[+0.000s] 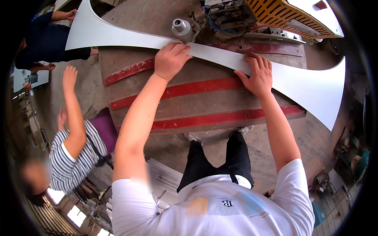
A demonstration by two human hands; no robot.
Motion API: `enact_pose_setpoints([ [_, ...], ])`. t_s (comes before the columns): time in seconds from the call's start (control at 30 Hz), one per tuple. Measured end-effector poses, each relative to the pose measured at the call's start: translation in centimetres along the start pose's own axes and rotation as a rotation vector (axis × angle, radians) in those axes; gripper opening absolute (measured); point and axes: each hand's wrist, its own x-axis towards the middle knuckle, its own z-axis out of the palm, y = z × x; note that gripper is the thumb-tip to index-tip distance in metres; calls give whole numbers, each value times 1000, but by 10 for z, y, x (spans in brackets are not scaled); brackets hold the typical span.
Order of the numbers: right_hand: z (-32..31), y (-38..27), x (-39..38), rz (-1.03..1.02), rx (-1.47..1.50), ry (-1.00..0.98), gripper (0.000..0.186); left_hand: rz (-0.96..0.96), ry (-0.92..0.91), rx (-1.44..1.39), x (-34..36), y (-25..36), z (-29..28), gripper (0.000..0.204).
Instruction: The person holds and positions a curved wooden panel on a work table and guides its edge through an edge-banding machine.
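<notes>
A worker's left hand (172, 61) and right hand (258, 74) grasp a white panel (311, 84) along its narrow waist, fingers curled over it. The panel's long axis runs left to right across the tabletop (185, 103), the left hand nearer the metal cylinder (182, 28).

Your floor (311, 151) is gray-brown, with darker smudges. You stand at a big brown work table (197, 103) with long red strips (204, 87) across it. Low on your left, windows (76, 216) shine bright white. Near them are dark stripes (44, 214), maybe wall, maybe roof.
</notes>
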Motion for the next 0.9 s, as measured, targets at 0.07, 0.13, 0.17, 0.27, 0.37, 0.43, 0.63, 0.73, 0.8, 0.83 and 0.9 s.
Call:
enact_pose_setpoints([
  [0.07, 4, -5, 3, -18, 3, 17, 52, -18, -5, 3, -2, -9, -3, 31],
  [0.13, 3, -11, 6, -17, 0, 8, 53, -16, -11, 13, -2, -18, -9, 30],
  [0.17, 2, -12, 7, -13, 1, 3, 53, -9, -19, 26, -1, -21, -10, 29],
  [0.27, 3, -9, 9, -31, 92, 23, 63, -31, -24, 36, -5, -32, -11, 29],
  [0.37, -25, 29, -2, -92, 46, -29, 75, -32, -33, 45, -10, -39, -14, 29],
  [0.43, -55, 81, -27, -110, -95, -116, 86, -32, -37, 41, -6, -43, -14, 29],
  [0.63, -71, 104, -47, -34, -89, -131, 83, -46, -93, 8, -1, -52, -17, 28],
  [0.73, -64, 97, -48, -22, -76, -125, 82, -57, -101, -12, 0, -59, -21, 28],
  [0.8, -62, 93, -47, -10, -81, -135, 82, -60, -110, -28, 2, -65, -22, 28],
  [0.83, -61, 91, -47, 0, -86, -143, 82, -58, -112, -32, 2, -67, -23, 28],
  [0.9, -60, 85, -46, 8, -89, -145, 83, -53, -135, -14, 4, -72, -24, 29],
])
